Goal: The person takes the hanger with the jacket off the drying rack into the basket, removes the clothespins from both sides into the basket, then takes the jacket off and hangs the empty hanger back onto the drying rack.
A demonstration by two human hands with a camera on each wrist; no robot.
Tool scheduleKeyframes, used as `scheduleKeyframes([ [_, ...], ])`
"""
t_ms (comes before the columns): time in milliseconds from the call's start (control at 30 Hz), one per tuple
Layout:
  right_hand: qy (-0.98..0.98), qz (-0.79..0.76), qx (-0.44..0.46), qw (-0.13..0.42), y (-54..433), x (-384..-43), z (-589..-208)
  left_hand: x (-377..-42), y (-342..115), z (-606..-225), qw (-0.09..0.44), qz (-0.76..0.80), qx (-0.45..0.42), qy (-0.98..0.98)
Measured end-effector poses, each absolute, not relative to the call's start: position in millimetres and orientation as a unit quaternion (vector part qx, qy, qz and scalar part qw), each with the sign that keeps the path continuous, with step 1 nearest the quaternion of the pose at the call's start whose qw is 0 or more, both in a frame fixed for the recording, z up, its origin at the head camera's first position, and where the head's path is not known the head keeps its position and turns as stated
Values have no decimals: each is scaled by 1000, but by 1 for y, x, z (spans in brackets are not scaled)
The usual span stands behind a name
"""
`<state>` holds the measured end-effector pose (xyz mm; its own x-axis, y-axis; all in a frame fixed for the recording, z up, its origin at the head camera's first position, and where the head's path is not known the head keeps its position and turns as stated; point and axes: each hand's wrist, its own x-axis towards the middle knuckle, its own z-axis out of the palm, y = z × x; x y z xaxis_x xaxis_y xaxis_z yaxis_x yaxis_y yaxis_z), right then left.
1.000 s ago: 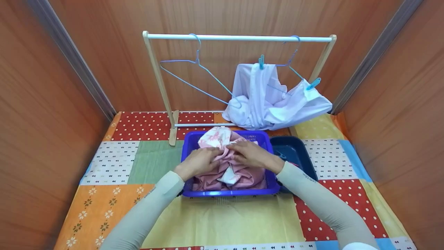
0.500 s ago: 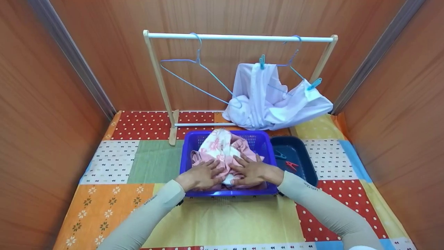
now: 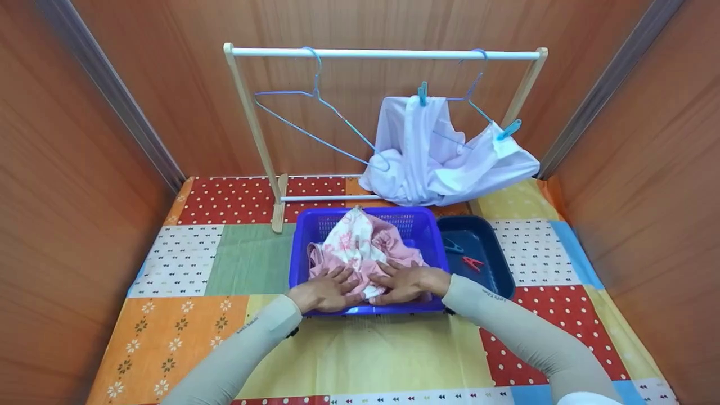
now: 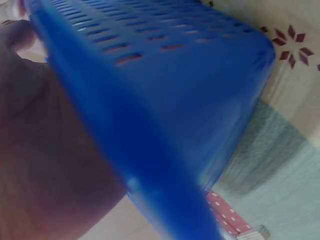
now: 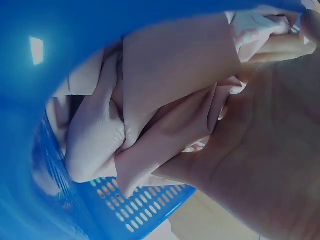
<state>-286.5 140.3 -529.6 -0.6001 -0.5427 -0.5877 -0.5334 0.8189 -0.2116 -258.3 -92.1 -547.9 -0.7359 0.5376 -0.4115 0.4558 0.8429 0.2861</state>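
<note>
A crumpled pink cloth garment with a white floral part (image 3: 351, 236) lies in a purple plastic basket (image 3: 298, 253). My left hand (image 3: 328, 289) rests on its front left with fingers spread and straight. Beside it, my right hand (image 3: 406, 283) lies flat on the front right of the same cloth, fingers also spread. In the right wrist view, pink folds (image 5: 165, 105) bunch up next to the palm (image 5: 250, 145). The left wrist view shows the palm (image 4: 45, 150) close along the basket's rim (image 4: 130, 130).
A dark tray (image 3: 490, 253) with a red clothespin (image 3: 472, 264) and a blue clothespin (image 3: 453, 246) stands right of the basket. Behind is a rack (image 3: 388, 53) with a bare hanger (image 3: 315, 93) and a white garment (image 3: 416, 152) clipped by blue clothespins.
Both hands have gone from gathering the cloth to lying flat on it, and have drawn back toward the basket's front edge. The cloth has settled lower, and the clothespins in the tray show now.
</note>
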Motion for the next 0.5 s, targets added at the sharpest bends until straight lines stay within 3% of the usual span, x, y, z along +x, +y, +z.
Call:
scheduleKeyframes([
  [233,890,-12,-339,304,143,-294,-521,-260,-94,-544,229,109,273,928],
  [500,908,-66,-342,231,152,-300,-498,-271,-105,-521,133,157,305,930],
])
